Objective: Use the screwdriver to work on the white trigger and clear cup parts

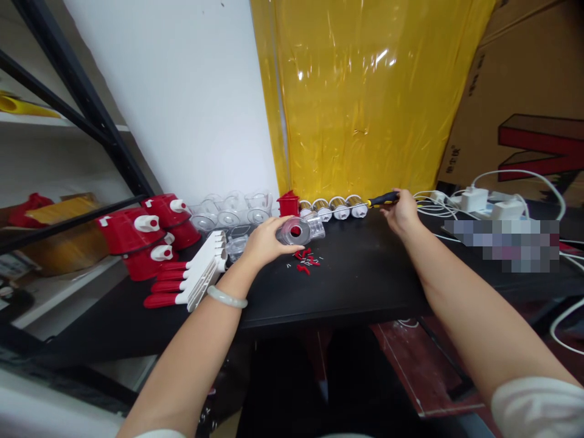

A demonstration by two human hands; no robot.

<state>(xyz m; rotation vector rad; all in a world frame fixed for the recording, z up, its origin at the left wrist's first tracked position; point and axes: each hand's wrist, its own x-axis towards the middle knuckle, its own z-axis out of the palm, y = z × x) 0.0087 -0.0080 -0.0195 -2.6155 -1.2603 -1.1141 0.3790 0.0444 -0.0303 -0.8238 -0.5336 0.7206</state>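
Two hands in view. Left hand [264,243], pale bangle [227,297] on the wrist, fingers wrapped round one clear round part [295,231] with a red centre, held low over the black table [365,280] at mid-scene. Right hand [401,213] closed on the yellow-black handle of one screwdriver [382,199], far side of the table, shaft pointing left.

Counts:
- Four small metal cylinders [340,208] in a row at the far edge; the screwdriver tip sits by the rightmost one.
- One small red cup [288,204] left of that row.
- Clear cups [228,213] further left, at least five; overlap hides the exact number.
- Four red housings [130,231] with white buttons, piled far left.
- Four red-handled white pieces [191,280] stacked just near of the housings.
- Scatter of small red bits [308,263] and tiny pins just near of the clear round part; too small to count.
- Two white plug blocks [474,198] with white cables, far right.

Around: yellow plastic sheet [365,91] behind, cardboard box [524,91] right with red print; its small writing unreadable. Black shelf frame [91,115] left. A blurred patch covers something right of the right hand.
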